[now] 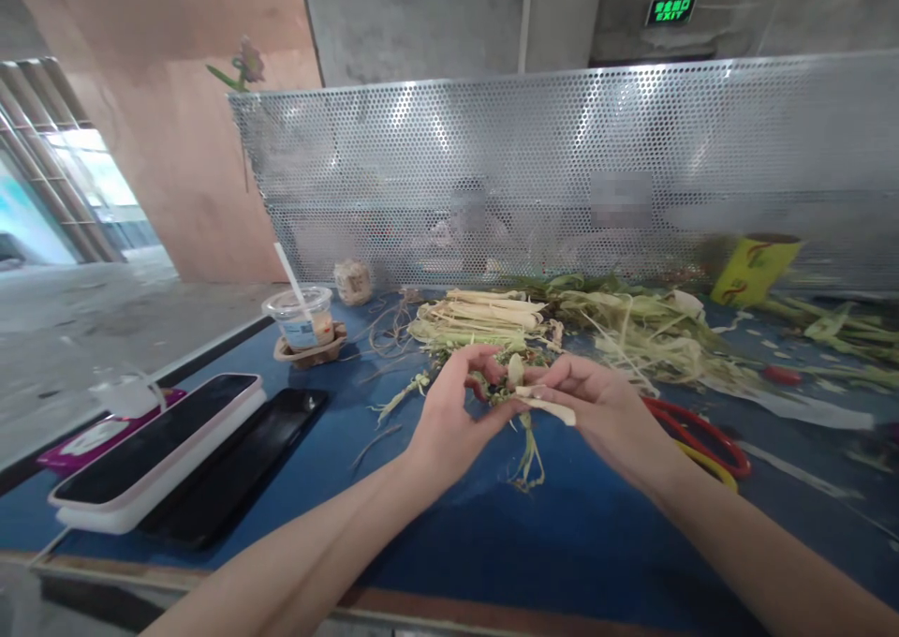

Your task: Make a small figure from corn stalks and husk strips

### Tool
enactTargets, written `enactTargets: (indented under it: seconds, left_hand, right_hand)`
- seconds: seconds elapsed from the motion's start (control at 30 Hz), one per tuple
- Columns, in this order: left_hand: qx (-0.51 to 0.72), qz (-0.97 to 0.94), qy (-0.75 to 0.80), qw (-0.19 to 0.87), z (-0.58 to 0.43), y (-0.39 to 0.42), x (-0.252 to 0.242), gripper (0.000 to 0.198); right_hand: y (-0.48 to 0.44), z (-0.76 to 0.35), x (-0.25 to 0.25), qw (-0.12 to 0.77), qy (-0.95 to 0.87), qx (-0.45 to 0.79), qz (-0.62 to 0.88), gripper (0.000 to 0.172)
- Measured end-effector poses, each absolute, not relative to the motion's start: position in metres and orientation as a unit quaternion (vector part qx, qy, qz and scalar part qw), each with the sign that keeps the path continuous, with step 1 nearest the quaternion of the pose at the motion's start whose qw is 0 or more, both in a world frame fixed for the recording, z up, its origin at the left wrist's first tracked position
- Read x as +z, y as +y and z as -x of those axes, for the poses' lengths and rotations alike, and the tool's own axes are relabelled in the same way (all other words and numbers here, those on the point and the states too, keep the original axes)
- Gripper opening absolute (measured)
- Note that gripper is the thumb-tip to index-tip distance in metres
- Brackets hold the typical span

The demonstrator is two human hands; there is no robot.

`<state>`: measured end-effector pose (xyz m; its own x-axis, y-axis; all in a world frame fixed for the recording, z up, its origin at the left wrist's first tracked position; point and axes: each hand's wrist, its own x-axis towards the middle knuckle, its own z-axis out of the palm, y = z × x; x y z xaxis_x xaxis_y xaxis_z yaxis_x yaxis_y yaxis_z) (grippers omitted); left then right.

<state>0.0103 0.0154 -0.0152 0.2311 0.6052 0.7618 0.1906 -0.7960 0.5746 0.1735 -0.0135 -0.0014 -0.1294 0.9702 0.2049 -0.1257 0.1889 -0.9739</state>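
Note:
My left hand [456, 403] curls its fingers round a small dried plant bunch [500, 392] above the blue table. From the right, my right hand [594, 395] pinches a pale flat strip [554, 410], which looks like dried husk, against the bunch. The two hands nearly meet, so their fingertips hide part of the work. Thin knotted ends [528, 459] hang below the fingers. Just beyond lies a stack of pale stalks [484, 314]. A knotted piece of plant fibre [404, 398] rests left of my left hand.
Scissors with red handles [702, 431] lie beside my right wrist. Green-yellow husks [632, 328] spread behind, near a yellow tube [757, 270]. At left are a lidded cup [301, 323], twine ball [352, 283], pink-edged phone [161, 445] and black phone [239, 468]. A perforated screen [449, 150] stands behind.

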Motion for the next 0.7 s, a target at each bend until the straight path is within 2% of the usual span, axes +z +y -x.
enactTargets:
  seconds: [0.13,0.53,0.7]
  left_hand:
    - [0.532,-0.795,0.261,0.132,-0.0075,0.0149,-0.0118,0.019]
    - [0.537,-0.799,0.229,0.142,-0.0098,0.0093,-0.0101,0.026]
    - [0.55,-0.785,0.232,0.164,-0.0091,0.009,-0.0086,0.02]
  right_hand:
    - [-0.0143,-0.1719,0.0004,0.545,-0.57,0.482,0.381,0.014]
    - [-0.0212,-0.1679,0.0038,0.572,-0.614,0.36,0.407,0.013]
    - [-0.022,-0.1699,0.0009,0.553,-0.67,0.295,0.397,0.007]
